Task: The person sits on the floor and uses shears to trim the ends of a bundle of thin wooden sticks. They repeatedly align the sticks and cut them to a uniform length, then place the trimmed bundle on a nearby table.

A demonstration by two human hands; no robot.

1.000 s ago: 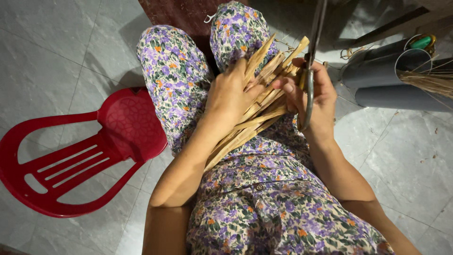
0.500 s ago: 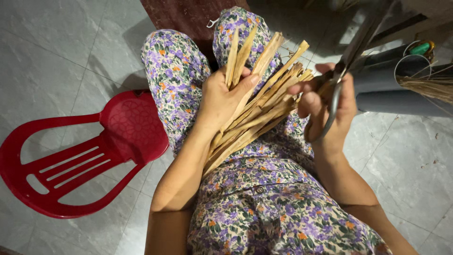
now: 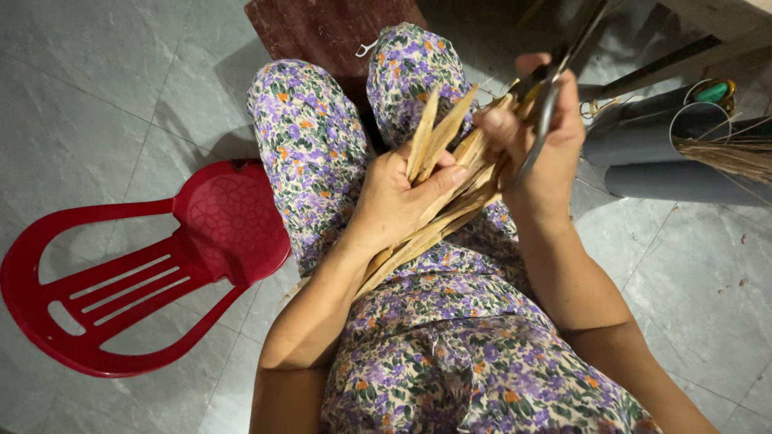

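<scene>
I sit with floral-print trousers over my lap. My left hand (image 3: 398, 201) grips a bundle of flat tan bamboo strips (image 3: 450, 189) that fans upward across my thighs. My right hand (image 3: 540, 149) is closed around the handles of dark metal scissors (image 3: 563, 72), whose blades point up and to the right. The thumb of that hand touches the upper ends of the strips.
A red plastic chair (image 3: 137, 281) lies tipped on the grey tiled floor at the left. Grey plastic pipes (image 3: 667, 153) and a straw broom head (image 3: 724, 157) lie at the right. A dark reddish mat (image 3: 322, 32) is beyond my knees.
My right hand has lifted the scissors up and to the right, from beside the bundle to its top. The left hand has shifted its grip, and the strips stand more upright.
</scene>
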